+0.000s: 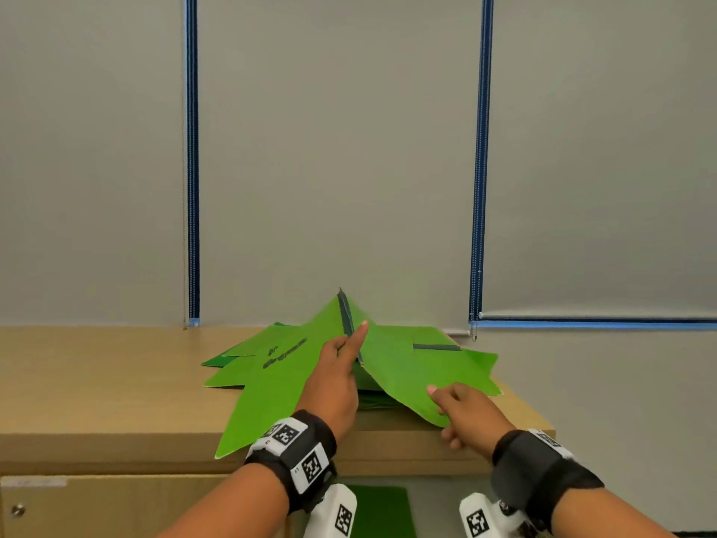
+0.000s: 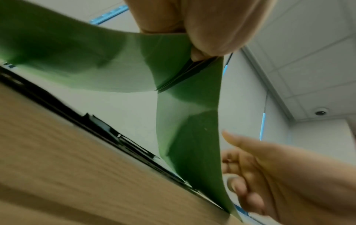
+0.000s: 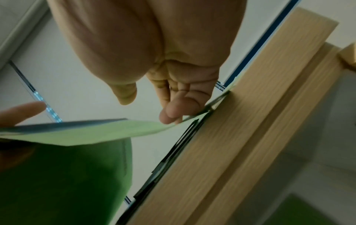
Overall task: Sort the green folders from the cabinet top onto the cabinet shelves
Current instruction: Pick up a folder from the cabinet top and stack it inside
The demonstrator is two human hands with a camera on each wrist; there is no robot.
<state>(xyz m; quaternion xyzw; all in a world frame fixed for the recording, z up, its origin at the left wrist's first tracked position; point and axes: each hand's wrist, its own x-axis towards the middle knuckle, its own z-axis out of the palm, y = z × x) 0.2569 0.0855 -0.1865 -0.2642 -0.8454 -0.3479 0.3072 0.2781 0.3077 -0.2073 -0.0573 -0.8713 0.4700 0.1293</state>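
A pile of green folders (image 1: 232,357) lies on the wooden cabinet top (image 1: 97,382). The top folder (image 1: 403,366) is raised at its dark spine like a tent, and its two flaps hang over the pile and the front edge. My left hand (image 1: 355,343) pinches that spine, index finger stretched along it; the left wrist view shows the fingertips (image 2: 196,53) closed on the fold. My right hand (image 1: 446,409) is at the front corner of the right flap. Its loosely curled fingers (image 3: 170,115) touch the flap's edge, and the thumb is off the flap.
Under the top, another green folder (image 1: 378,510) lies on a shelf. A closed cabinet door with a round knob (image 1: 17,510) is at the lower left. Grey roller blinds with blue edge strips (image 1: 192,188) hang behind the cabinet. Bare wood stretches left of the pile.
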